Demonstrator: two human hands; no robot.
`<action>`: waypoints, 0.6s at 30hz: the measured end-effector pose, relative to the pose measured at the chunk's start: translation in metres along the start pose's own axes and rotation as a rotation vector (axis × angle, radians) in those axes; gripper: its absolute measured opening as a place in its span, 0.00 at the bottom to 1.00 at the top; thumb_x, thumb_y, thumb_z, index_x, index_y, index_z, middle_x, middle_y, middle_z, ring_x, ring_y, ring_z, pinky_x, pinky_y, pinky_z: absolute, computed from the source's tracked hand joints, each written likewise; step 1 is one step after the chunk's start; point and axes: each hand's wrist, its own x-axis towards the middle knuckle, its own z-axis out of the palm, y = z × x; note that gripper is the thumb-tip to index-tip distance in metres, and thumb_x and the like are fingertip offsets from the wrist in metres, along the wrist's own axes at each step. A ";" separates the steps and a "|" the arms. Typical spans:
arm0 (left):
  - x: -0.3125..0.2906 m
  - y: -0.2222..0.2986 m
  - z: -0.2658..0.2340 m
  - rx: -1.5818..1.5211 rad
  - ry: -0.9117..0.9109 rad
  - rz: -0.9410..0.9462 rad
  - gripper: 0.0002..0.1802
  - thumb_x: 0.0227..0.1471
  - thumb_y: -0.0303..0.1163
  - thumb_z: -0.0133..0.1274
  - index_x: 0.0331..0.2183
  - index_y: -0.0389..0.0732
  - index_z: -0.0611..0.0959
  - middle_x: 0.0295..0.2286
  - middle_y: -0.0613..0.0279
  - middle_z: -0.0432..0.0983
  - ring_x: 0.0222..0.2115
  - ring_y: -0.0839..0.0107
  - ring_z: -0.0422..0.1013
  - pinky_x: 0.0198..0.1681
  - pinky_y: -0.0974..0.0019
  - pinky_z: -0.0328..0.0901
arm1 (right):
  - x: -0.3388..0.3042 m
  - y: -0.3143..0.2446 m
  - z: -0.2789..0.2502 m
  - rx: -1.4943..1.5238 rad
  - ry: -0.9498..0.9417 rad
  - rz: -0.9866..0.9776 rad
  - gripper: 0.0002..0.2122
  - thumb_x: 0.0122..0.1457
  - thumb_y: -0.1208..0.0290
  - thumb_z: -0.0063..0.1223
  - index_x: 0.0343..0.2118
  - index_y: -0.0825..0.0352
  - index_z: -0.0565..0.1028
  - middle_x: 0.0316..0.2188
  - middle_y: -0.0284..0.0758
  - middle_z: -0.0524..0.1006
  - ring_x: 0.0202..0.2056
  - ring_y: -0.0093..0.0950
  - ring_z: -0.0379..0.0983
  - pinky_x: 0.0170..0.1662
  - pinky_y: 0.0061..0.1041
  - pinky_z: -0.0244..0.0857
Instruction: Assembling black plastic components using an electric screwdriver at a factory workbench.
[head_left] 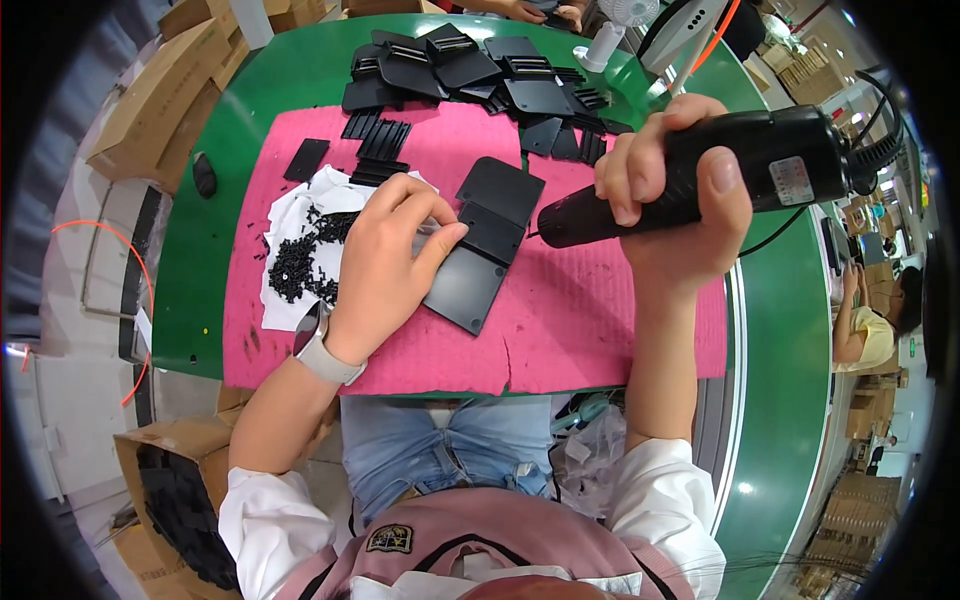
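In the middle of the pink mat lies a flat black assembly (470,285): two wide plates with a narrower piece between them. At the left edge of that narrower piece, the thumb and fingers of my left hand (385,260) are drawn together in a pinch; what is between the fingertips is too small to make out. My right hand (690,195) grips a black electric screwdriver (770,150), held sideways with its tip pointing left, just right of the assembly. Left of my left hand, a heap of small black screws (295,268) lies on a white cloth (285,312).
The pink foam mat (600,340) covers part of a green table (200,300). Black plates (430,70) are piled at the back, with slotted black strips (380,135) nearer. A white fan (605,45) stands behind. Cardboard boxes (165,95) are at left; a cable trails from the screwdriver.
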 end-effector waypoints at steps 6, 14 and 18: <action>-0.001 -0.005 0.005 -0.110 -0.071 -0.176 0.07 0.47 0.26 0.57 0.25 0.35 0.74 0.25 0.62 0.70 0.25 0.74 0.69 0.27 0.72 0.62 | -0.002 0.006 0.002 0.036 -0.003 0.021 0.15 0.52 0.67 0.52 0.38 0.71 0.66 0.14 0.35 0.67 0.13 0.24 0.61 0.18 0.22 0.59; -0.001 -0.009 0.012 -0.266 -0.071 -0.321 0.08 0.45 0.24 0.58 0.24 0.32 0.74 0.19 0.61 0.72 0.17 0.77 0.67 0.22 0.72 0.62 | 0.000 0.009 0.011 -0.222 -0.051 0.120 0.14 0.53 0.63 0.48 0.36 0.69 0.66 0.15 0.33 0.65 0.13 0.22 0.59 0.19 0.22 0.56; -0.002 -0.010 0.013 -0.259 -0.073 -0.346 0.09 0.45 0.23 0.59 0.24 0.31 0.74 0.19 0.63 0.73 0.17 0.80 0.66 0.22 0.74 0.62 | 0.007 0.012 0.016 -0.258 -0.084 0.164 0.13 0.52 0.65 0.50 0.33 0.69 0.66 0.13 0.33 0.64 0.12 0.22 0.59 0.17 0.21 0.54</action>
